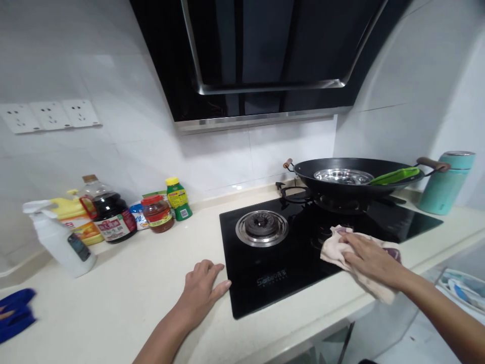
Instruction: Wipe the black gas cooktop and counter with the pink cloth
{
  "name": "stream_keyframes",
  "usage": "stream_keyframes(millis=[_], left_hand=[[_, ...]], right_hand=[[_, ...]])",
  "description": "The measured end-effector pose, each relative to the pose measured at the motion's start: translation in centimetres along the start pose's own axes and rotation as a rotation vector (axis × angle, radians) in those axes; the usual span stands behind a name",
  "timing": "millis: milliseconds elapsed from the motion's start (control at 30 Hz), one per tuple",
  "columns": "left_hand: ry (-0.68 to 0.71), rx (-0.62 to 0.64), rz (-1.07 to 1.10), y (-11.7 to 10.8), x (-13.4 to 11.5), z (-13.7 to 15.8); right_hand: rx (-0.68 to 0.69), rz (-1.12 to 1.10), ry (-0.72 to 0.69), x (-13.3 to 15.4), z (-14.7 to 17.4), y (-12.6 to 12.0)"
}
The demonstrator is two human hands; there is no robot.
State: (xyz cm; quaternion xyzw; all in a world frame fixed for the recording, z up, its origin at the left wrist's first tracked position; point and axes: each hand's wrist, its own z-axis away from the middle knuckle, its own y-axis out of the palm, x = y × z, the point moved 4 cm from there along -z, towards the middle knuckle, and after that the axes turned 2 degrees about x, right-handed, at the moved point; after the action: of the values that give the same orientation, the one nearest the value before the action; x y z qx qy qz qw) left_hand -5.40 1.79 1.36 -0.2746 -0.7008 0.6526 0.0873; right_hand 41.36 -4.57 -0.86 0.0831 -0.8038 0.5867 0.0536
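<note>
My right hand (366,255) presses a pale cloth with purple patches (335,247) onto the front of the black glass gas stove (303,275), near the knobs. Part of the cloth hangs over the counter's front edge. On the countertop, my left hand (206,285) rests with thumb and forefinger apart, touching or almost touching the stove's left edge; it holds nothing. Between the hands and the wall is the bare left burner (261,227). A black wok (386,167) sits over the right burner, holding a shiny metal dish (341,176) and a green plastic utensil (394,176).
A spray bottle (62,240), a dark sauce bottle (109,215), a red-lidded jar (157,215) and a green yellow-capped bottle (179,199) stand along the left wall. A mint tumbler (443,189) stands by the wok's handle. The range hood (261,50) hangs overhead. Blue fabric (15,316) lies left.
</note>
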Motion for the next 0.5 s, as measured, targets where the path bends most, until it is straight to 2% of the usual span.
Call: stream_keyframes(millis=[100,300,400,500], left_hand=[[-0.002,-0.002,-0.002,0.0,-0.1,0.0],[0.001,-0.040,-0.006,0.0,0.3,-0.1],[0.013,-0.043,0.018,0.0,0.5,0.0],[0.012,-0.036,0.028,-0.1,0.6,0.0]], right_hand=[[0.035,-0.001,-0.035,0.0,-1.0,-0.5],[-0.088,-0.014,-0.098,0.9,1.0,0.3],[-0.112,-0.072,-0.109,-0.4,2.8,1.0],[-0.159,-0.093,-0.054,-3.1,4.0,1.4]])
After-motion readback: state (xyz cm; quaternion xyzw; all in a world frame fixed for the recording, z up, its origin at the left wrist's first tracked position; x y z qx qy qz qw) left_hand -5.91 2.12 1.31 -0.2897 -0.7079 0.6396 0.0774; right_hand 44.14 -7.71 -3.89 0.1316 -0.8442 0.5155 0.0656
